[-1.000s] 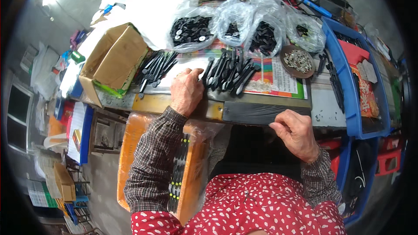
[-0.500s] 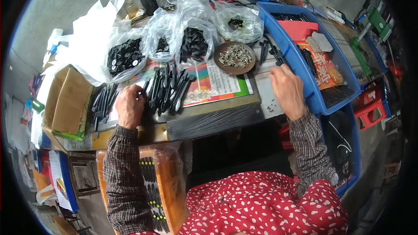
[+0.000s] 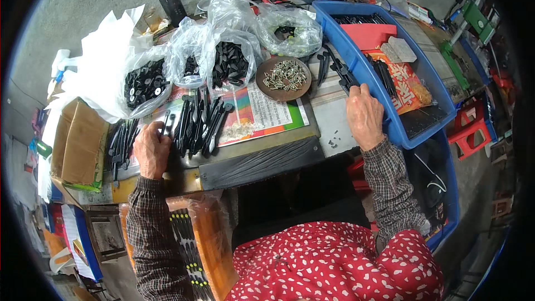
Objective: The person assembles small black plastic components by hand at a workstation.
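Room runs along the table [image 3: 267, 143] front; black strips [image 3: 196, 128] and bowl [image 3: 287, 95] block behind, blue bin [image 3: 413, 135] rightward.

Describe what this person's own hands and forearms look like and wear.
The left hand and right hand wear no gloves. Dark, finely checked cloth sleeves with pale lines cover both forearms, wrinkled and gathered at the wrists.

Right hand [image 3: 365, 116]: just left of the blue tray [image 3: 426, 132], back upward, fingers bent. Left hand [image 3: 151, 150]: well left of it, fingers curled.
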The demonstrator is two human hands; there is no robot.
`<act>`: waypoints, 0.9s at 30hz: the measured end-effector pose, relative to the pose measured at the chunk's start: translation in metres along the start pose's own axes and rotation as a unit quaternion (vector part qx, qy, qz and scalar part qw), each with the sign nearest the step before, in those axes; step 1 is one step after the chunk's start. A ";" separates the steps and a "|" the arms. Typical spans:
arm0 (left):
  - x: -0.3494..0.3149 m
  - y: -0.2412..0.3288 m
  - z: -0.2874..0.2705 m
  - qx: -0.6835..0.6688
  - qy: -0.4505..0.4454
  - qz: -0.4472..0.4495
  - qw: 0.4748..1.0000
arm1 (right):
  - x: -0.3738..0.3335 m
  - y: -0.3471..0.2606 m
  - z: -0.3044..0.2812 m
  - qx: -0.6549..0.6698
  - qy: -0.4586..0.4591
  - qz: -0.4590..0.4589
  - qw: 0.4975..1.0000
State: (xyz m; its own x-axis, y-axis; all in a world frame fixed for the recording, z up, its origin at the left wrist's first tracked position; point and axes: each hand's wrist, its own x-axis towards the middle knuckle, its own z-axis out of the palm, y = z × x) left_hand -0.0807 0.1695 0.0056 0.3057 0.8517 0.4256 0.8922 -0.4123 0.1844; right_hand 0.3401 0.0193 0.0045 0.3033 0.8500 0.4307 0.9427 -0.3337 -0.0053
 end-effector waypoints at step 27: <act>0.054 -0.021 -0.002 -0.172 0.084 -0.058 0.980 | 0.007 -0.010 -0.006 0.042 -0.020 -0.083 0.995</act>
State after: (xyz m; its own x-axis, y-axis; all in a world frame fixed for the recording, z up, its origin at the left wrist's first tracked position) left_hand -0.0838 0.2233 0.0268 0.1233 0.8458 0.5191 0.7445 -0.4247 0.5151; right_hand 0.3315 0.0262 0.0131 0.1458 0.9069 0.3954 0.9881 -0.1531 -0.0130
